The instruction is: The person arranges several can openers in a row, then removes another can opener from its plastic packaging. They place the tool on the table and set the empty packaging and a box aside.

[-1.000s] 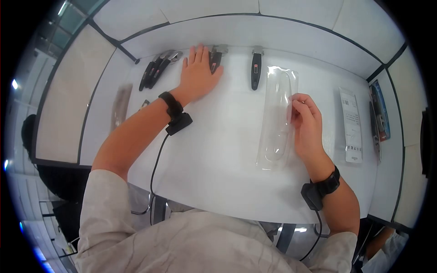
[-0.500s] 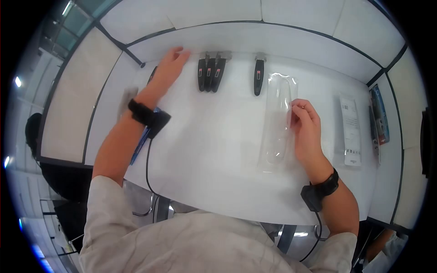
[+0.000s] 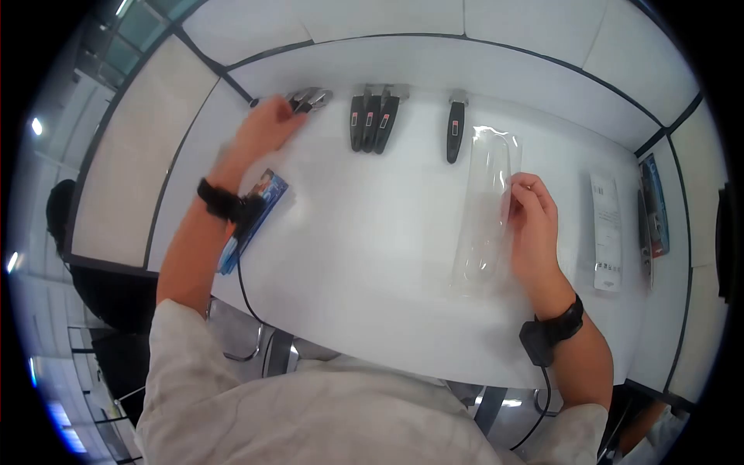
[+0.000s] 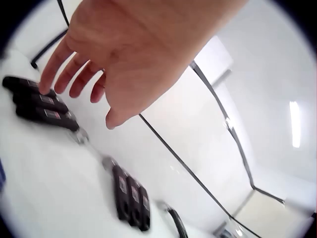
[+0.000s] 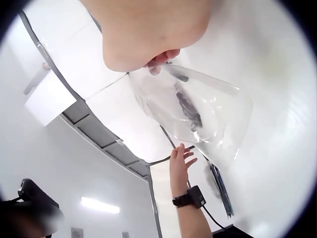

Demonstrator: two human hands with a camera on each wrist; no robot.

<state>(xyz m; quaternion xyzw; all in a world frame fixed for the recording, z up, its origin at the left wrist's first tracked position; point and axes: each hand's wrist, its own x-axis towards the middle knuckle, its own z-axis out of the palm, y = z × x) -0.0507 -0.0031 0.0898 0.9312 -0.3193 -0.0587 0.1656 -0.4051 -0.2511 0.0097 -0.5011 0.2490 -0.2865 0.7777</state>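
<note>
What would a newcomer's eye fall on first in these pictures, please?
Probably the three black-handled tools side by side near the far edge of the white table, with a lone similar tool to their right. Next, the clear plastic package held in the right hand.

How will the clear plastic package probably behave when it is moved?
The clear package looks thin-walled and see-through, so probably light. Its moulded shape may keep it fairly stiff. Its glossy highlights suggest a smooth, perhaps slippery surface.

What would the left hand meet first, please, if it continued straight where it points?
Probably the leftmost cluster of black-handled tools: in the left wrist view, the left hand points toward it. Its height is unclear, so it might pass above.
</note>
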